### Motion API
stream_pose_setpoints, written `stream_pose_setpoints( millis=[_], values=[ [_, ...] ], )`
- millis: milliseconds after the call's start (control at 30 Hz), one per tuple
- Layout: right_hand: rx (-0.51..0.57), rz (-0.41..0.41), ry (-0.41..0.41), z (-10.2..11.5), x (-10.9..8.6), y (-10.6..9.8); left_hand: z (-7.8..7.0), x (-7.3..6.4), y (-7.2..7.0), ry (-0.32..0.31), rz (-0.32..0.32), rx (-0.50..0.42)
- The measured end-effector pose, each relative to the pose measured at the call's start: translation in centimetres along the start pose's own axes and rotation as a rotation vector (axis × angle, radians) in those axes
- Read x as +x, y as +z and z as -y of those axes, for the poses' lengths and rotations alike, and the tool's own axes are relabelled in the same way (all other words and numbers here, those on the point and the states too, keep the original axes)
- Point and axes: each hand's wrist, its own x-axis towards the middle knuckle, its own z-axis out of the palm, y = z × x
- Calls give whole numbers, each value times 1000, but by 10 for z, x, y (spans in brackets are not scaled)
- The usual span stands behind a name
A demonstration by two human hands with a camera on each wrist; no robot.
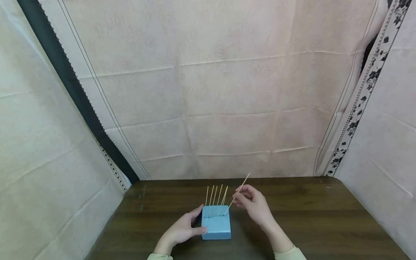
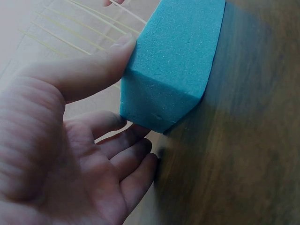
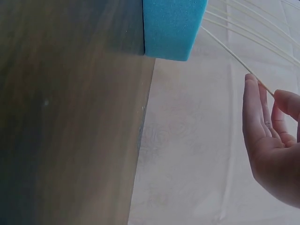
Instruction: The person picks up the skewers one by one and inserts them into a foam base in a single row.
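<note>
A light blue foam block (image 1: 216, 230) sits on the table, with a row of several thin wooden skewers (image 1: 211, 195) standing up from its top. My left hand (image 1: 182, 228) holds the block at its left side, thumb on the near face and fingers towards the back; the left wrist view shows the thumb tip at an edge of the block (image 2: 180, 44). Between thumb and fingertips, my right hand (image 1: 255, 206) pinches another skewer (image 1: 245, 180). That skewer leans to the right, its lower tip at the block's top near the right end of the row.
The dark brown wooden table (image 1: 312, 216) stretches to both sides of the block. Behind it hangs a pale patterned cloth (image 1: 227, 90), with further cloth panels at the left (image 1: 48, 155) and right (image 1: 383, 144).
</note>
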Motion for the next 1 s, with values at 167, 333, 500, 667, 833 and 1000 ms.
stream_pose_setpoints(
  millis=[167,333,500,667,833,1000],
  values=[
    [-37,3,-41,1,0,3,-1,0,-1,-6,-2,13],
    [-75,6,-62,-1,0,4,0,0,-1,-3,2,15],
    [-127,27,-61,-1,-1,7,0,0,-1,-4,1,15],
    [-166,55,-79,-2,-2,11,0,0,0,-7,-2,18],
    [-212,78,-93,-3,-3,15,-1,-1,-1,-6,0,20],
    [-245,95,-79,-5,-4,18,-1,0,-1,-7,2,37]
  ],
)
